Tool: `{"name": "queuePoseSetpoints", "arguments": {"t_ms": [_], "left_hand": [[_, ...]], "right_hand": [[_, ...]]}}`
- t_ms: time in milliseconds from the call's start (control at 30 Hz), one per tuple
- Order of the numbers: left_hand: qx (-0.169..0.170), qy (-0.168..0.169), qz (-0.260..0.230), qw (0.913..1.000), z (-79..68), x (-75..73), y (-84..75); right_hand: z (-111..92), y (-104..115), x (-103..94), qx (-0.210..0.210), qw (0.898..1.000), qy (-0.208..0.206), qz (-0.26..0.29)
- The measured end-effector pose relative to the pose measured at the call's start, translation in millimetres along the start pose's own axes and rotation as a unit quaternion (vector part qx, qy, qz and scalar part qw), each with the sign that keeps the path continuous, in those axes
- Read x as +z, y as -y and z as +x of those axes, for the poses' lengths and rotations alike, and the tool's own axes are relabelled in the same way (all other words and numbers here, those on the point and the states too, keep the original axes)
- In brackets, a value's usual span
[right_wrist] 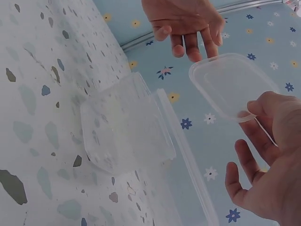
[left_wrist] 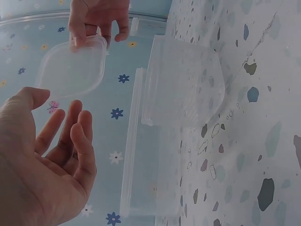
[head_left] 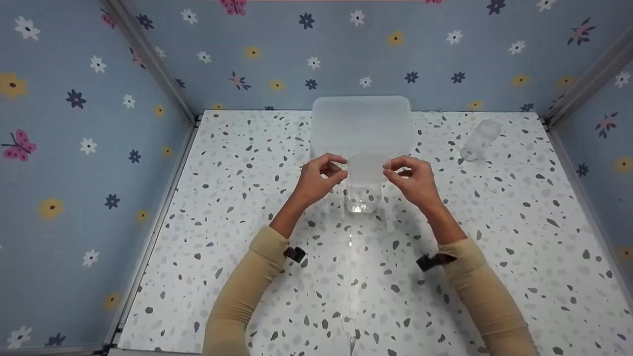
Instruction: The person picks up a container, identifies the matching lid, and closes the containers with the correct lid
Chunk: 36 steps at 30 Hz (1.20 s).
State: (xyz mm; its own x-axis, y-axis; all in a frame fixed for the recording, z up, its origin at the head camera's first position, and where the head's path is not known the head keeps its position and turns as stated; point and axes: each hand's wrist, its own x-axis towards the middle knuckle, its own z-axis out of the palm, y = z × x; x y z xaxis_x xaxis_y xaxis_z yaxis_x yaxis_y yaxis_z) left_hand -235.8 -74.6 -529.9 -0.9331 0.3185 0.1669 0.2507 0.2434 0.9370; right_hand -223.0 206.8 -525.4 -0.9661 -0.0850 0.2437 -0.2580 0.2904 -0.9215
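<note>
A small translucent lid (head_left: 368, 169) with rounded corners is held up above the table. My right hand (head_left: 413, 180) pinches its right edge between thumb and forefinger, as the right wrist view confirms. At the opposite edge is my left hand (head_left: 320, 178), its thumb by the rim and its fingers spread; thumb and forefinger stay apart, and whether they touch the lid is hard to tell. Beneath the lid, a small clear plastic container (head_left: 362, 200) stands on the table, seen from the side in the left wrist view. The lid hides part of its top in the head view.
Behind the small container is a large translucent box (head_left: 361, 121), close to the flowered back wall. A clear cylindrical container (head_left: 480, 141) lies on the speckled table (head_left: 237, 198) at the back right. Flowered panels rise on both sides.
</note>
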Motion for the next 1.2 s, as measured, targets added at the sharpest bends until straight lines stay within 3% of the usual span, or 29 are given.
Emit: {"name": "queuePoseSetpoints", "arguments": {"t_ms": [200, 367, 733, 1000, 1200], "left_hand": [[0.003, 0.005, 0.008, 1.0, 1.0, 0.9, -1.5], [0.006, -0.013, 0.024, 0.9996, 1.4, 3.5, -4.0], [0.025, -0.042, 0.037, 0.9981, 0.8, 4.9, -2.5], [0.04, -0.064, 0.05, 0.9959, 1.2, 4.0, -1.5], [0.072, -0.102, 0.088, 0.9882, 2.3, -1.0, 0.0]], "right_hand": [[-2, -1, 3.2, -0.026, 0.999, -0.003, -0.04], [-4, 0, 6.3, -0.039, 0.998, -0.001, -0.053], [-5, -1, 8.9, -0.037, 0.998, 0.004, -0.057], [-5, -1, 1.8, -0.025, 0.999, 0.031, -0.031], [1, 0, -6.7, 0.016, 0.999, 0.01, 0.035]]}}
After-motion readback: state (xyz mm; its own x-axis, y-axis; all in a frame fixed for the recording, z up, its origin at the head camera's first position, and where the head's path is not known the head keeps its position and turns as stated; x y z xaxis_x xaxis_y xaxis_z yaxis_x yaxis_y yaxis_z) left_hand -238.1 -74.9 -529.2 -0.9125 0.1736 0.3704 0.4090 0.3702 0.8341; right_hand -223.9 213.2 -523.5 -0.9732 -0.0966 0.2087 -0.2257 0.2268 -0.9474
